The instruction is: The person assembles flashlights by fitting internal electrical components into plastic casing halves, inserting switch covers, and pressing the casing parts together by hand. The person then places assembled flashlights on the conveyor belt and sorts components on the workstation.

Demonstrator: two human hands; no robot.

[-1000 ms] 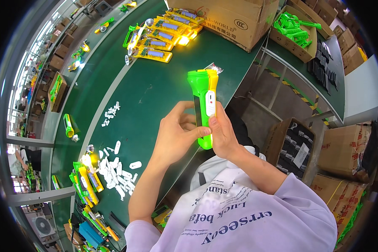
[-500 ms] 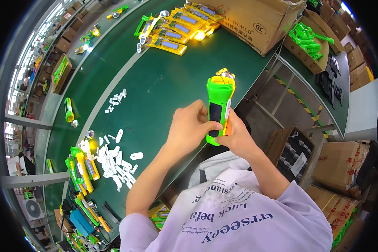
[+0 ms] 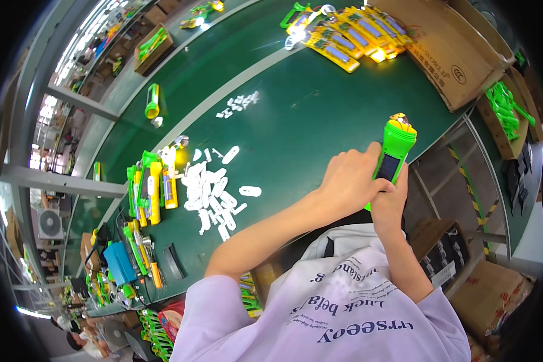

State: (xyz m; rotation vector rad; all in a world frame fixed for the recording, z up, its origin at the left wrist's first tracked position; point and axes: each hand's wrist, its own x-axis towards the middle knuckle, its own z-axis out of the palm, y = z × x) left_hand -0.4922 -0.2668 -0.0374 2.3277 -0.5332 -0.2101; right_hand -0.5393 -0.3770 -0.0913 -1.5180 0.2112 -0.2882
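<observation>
A green flashlight body (image 3: 397, 140) with a yellow inner part stands nearly upright in front of me, its wide end up and leaning slightly right. Loose wires and a small yellow piece stick out of that open end. On its side sits a dark rectangular panel (image 3: 388, 168). My left hand (image 3: 351, 178) is closed round its left side, the thumb lying across below the panel. My right hand (image 3: 389, 202) wraps its lower right side. Most of the flashlight's lower end is hidden by the hands.
White plastic pieces (image 3: 211, 190) and smaller white bits (image 3: 238, 104) lie on the green table (image 3: 277, 145). Yellow flashlight halves (image 3: 344, 39) line the far side beside a cardboard box (image 3: 458, 60). Flashlight parts (image 3: 155, 193), a blue box-shaped thing (image 3: 120, 263) and an orange-handled tool (image 3: 156, 274) lie left.
My view has swung left, so the table things sit further right. Both hands still hold the flashlight, which has turned and leans more to the right.
</observation>
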